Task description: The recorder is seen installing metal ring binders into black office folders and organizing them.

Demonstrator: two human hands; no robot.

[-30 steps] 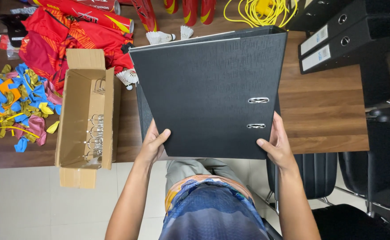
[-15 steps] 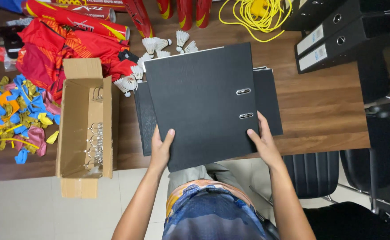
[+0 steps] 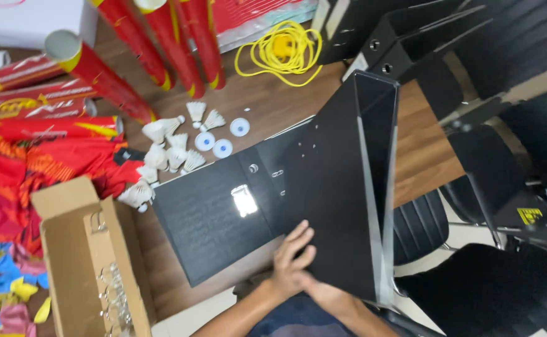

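Two hands meet at the near edge of the bench, both on one black binder (image 3: 223, 218). The binder lies near the middle of the bench, half open: one cover is flat on the wood and the other, the raised cover (image 3: 342, 187), stands steeply on the right side.

Left hand (image 3: 292, 262): fingers spread and laid flat on the inside face, close to the fold. Nothing is clasped; it is a pressing contact, with the grip released.

Right hand (image 3: 328, 294): mostly hidden under the left hand and against the lower end of the raised cover. I cannot tell whether its grip is closed on the cover's edge or only propping it.

Judged step: spreading the binder open, with the covers partway apart.

Swinging the raised cover any further would call for a steady hold at the fold so the flat cover does not slide. It would also need room on the right, where the bench edge and a black chair (image 3: 473, 293) sit close.

Around it:
- White shuttlecocks (image 3: 167, 146) are scattered just beyond the flat cover's far corner.
- Red tubes (image 3: 155, 43) lie toward the far left.
- A yellow cord (image 3: 280, 53) is coiled at the far edge.
- An open cardboard box (image 3: 67, 249) stands at the near left corner.
- More black binders (image 3: 411, 31) are stacked at the far right corner.
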